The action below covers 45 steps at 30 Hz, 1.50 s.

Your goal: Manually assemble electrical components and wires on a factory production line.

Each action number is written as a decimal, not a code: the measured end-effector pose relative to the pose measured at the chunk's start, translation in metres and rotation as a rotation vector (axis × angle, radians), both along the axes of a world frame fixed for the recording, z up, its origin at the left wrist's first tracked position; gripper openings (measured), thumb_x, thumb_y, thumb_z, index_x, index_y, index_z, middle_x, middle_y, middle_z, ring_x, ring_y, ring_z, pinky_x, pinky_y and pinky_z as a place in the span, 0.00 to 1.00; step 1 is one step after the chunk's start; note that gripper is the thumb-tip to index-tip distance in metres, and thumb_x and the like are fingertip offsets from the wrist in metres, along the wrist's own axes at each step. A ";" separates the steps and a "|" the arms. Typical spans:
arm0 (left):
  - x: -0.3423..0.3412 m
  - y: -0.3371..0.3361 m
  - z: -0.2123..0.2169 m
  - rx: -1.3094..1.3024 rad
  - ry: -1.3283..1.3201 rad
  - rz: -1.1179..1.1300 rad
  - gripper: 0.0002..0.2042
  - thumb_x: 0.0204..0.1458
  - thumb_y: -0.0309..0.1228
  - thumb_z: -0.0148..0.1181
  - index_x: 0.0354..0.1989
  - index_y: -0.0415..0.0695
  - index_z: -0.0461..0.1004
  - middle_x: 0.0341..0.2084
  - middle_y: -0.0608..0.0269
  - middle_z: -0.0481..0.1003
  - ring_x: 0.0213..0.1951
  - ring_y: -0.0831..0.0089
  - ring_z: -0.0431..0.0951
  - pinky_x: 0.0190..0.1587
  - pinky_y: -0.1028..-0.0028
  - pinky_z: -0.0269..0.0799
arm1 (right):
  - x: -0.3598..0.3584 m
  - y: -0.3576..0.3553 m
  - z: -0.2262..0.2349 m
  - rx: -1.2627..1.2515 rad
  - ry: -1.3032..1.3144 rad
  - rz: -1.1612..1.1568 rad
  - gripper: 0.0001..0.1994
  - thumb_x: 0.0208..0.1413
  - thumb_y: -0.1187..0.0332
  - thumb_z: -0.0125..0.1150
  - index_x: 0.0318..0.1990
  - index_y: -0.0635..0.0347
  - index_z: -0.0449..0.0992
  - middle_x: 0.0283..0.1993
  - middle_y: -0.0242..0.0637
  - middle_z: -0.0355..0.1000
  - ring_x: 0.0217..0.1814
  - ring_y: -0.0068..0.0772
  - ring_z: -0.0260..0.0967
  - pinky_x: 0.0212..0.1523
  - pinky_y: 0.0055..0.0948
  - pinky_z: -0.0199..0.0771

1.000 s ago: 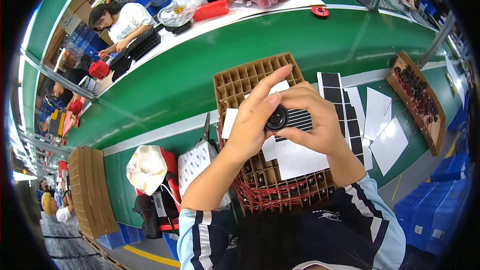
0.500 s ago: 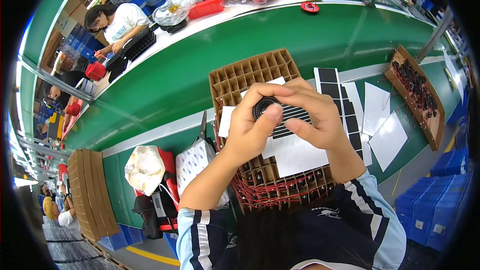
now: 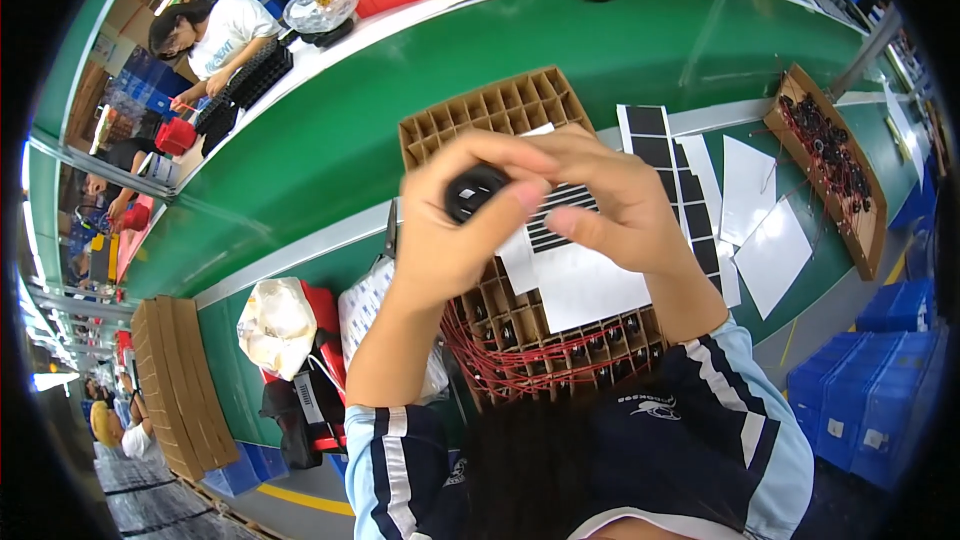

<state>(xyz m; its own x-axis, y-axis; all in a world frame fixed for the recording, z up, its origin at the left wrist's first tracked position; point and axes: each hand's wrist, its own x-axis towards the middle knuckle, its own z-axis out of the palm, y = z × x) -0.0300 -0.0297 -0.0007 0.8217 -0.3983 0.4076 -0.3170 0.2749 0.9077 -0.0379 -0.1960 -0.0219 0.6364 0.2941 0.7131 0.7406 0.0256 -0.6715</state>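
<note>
A small glossy black round part sits in my left hand, whose fingers and thumb curl around it. My right hand is raised beside it, fingers arched toward the left fingertips and thumb apart; nothing shows in its grasp. Whether the two hands' fingertips touch is hard to tell. Beneath them lie white sheets, one with black strips, on a divided cardboard box. The box's near compartments hold several small black parts with red wires draped across.
Sheets with black squares and plain paper lie right of the box. Farther right is a cardboard tray of wired black parts. On the left are scissors, a red bin and stacked cardboard. A co-worker sits across.
My left hand has moved left with the black part and turned it, so a glossy face now shows. The right hand has shifted slightly left. The whole view has shifted a little.
</note>
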 end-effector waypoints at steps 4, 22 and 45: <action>0.010 0.015 0.013 -0.251 -0.089 0.088 0.13 0.38 0.20 0.58 0.35 0.34 0.68 0.18 0.65 0.68 0.20 0.82 0.66 0.27 0.82 0.64 | 0.001 -0.005 -0.003 0.036 0.118 -0.079 0.13 0.49 0.70 0.54 0.43 0.60 0.72 0.42 0.36 0.70 0.38 0.26 0.66 0.36 0.21 0.64; 0.016 0.119 0.041 0.562 -0.782 1.010 0.11 0.51 0.31 0.41 0.21 0.36 0.61 0.17 0.63 0.56 0.22 0.75 0.57 0.31 0.80 0.54 | -0.037 -0.002 -0.045 -0.825 0.303 0.128 0.09 0.46 0.66 0.55 0.32 0.61 0.72 0.29 0.37 0.70 0.31 0.34 0.67 0.33 0.29 0.66; 0.015 0.200 0.056 0.100 -0.192 0.589 0.19 0.53 0.37 0.40 0.41 0.31 0.66 0.13 0.68 0.51 0.18 0.81 0.51 0.24 0.79 0.46 | -0.015 -0.189 -0.115 -1.042 0.321 -0.822 0.06 0.39 0.76 0.54 0.29 0.64 0.71 0.28 0.46 0.66 0.32 0.42 0.66 0.33 0.33 0.66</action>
<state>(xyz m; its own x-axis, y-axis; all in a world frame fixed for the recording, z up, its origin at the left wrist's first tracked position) -0.0151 0.1702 0.0554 0.8307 0.0547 0.5540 -0.5495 -0.0789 0.8317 -0.0525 -0.3845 -0.1364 0.9810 0.0590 0.1846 0.1054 -0.9618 -0.2527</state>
